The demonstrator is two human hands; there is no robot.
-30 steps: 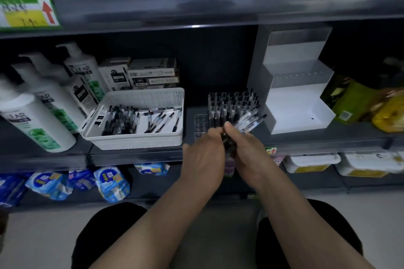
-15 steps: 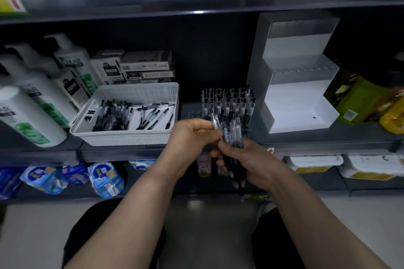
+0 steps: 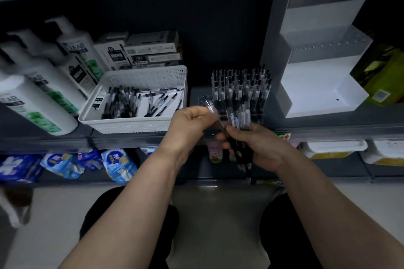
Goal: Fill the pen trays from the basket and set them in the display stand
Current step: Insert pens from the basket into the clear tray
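Nearest, the right hand (image 3: 260, 146) has its grip closed round a bundle of pens (image 3: 239, 116), held upright with dark tips pointing down. Just left of it, the left hand (image 3: 190, 124) pinches a single clear pen (image 3: 211, 107), tilted, its lower end touching the bundle. Behind them on the shelf (image 3: 328, 124) stands the clear pen tray (image 3: 201, 105), mostly filled with upright pens (image 3: 240, 85). To its left is the white basket (image 3: 131, 125), with loose pens (image 3: 131, 105) lying in it. To the tray's right is the white stepped display stand (image 3: 314, 91). Far left, pump bottles (image 3: 74, 50) read "CLEAR". The boxes (image 3: 153, 50) behind the basket carry print that is probably too blurred to read.
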